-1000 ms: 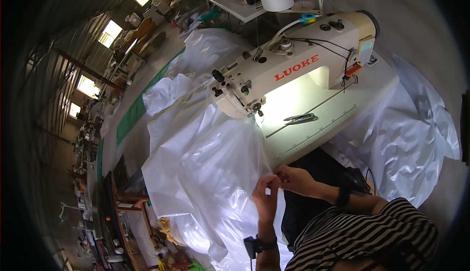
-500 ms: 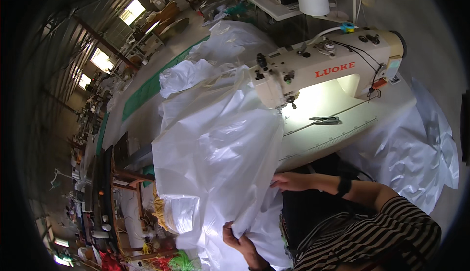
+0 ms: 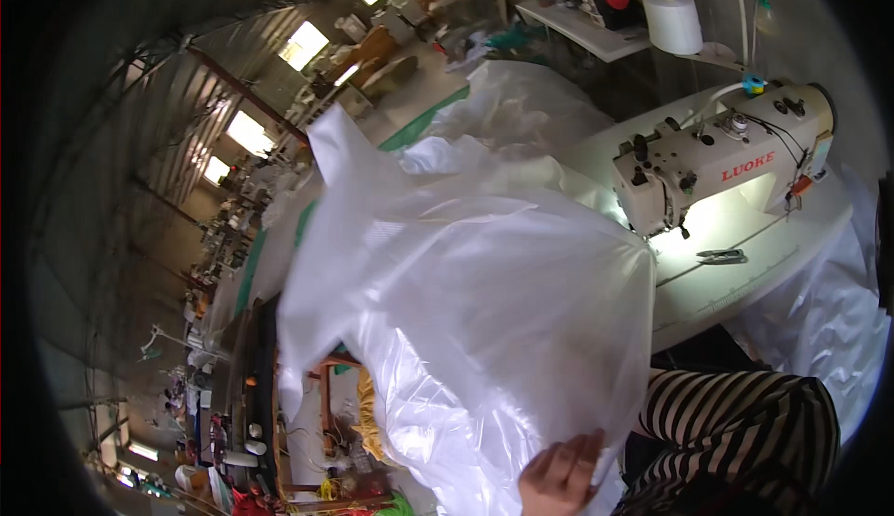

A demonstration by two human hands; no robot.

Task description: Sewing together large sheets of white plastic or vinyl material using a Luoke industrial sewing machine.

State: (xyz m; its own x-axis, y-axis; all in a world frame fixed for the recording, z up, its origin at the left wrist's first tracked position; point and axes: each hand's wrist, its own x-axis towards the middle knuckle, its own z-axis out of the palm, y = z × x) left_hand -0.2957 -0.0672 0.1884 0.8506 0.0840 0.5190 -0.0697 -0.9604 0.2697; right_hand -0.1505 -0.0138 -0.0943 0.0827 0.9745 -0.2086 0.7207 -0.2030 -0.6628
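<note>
A large, translucent white plastic sheet (image 3: 484,311) billows in front of me, its left part lifted and smeared by motion. Its right edge reaches the needle area of the sewing machine (image 3: 736,157). At the bottom, my left hand (image 3: 562,477) has its fingers closed on the sheet's lower edge. My right arm, in a striped sleeve (image 3: 745,414), runs in behind the sheet, which hides the right hand and its fingers. Small thread snips (image 3: 723,256) lie on the machine's pale table (image 3: 792,255), apart from both hands.
More white sheeting (image 3: 819,302) hangs off the table's right side, and another heap (image 3: 521,97) lies beyond the machine. A white thread cone (image 3: 672,22) stands at the back. At the lower left are a wooden frame (image 3: 325,400) and yellow cloth (image 3: 370,423).
The sheet has been flung up and spread to the left. My left hand has moved right, and the right hand has gone behind the sheet. The whole view has shifted left.
</note>
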